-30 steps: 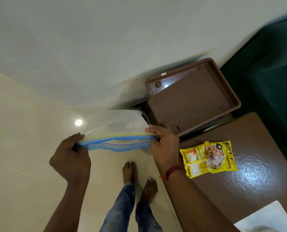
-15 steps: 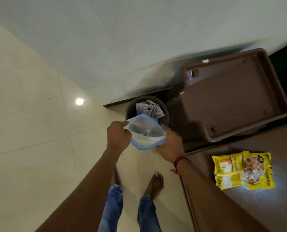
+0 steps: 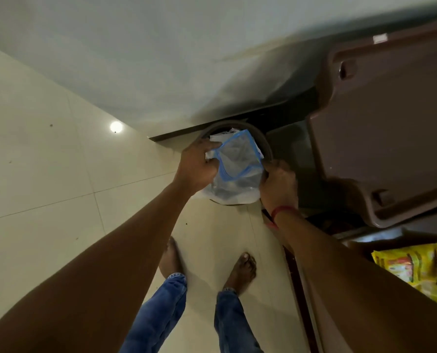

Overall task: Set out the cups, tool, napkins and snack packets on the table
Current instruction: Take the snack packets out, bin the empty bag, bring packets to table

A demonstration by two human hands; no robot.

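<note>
- Head view: left hand (image 3: 198, 166) and right hand (image 3: 279, 186) each grip a side of a clear zip bag (image 3: 237, 169) over a round bin (image 3: 264, 146) on the tiled floor (image 3: 34, 174).
- Yellow snack packets (image 3: 416, 268) lie on the brown desk (image 3: 344, 317), right.
- A brown tray (image 3: 390, 123) leans near the wall (image 3: 161, 59).

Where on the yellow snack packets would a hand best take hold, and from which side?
Take the snack packets by their near left edge, coming from above. They lie flat on the table, half out of frame to the right, so that edge is the only free, thin part for a pinch grip.
</note>
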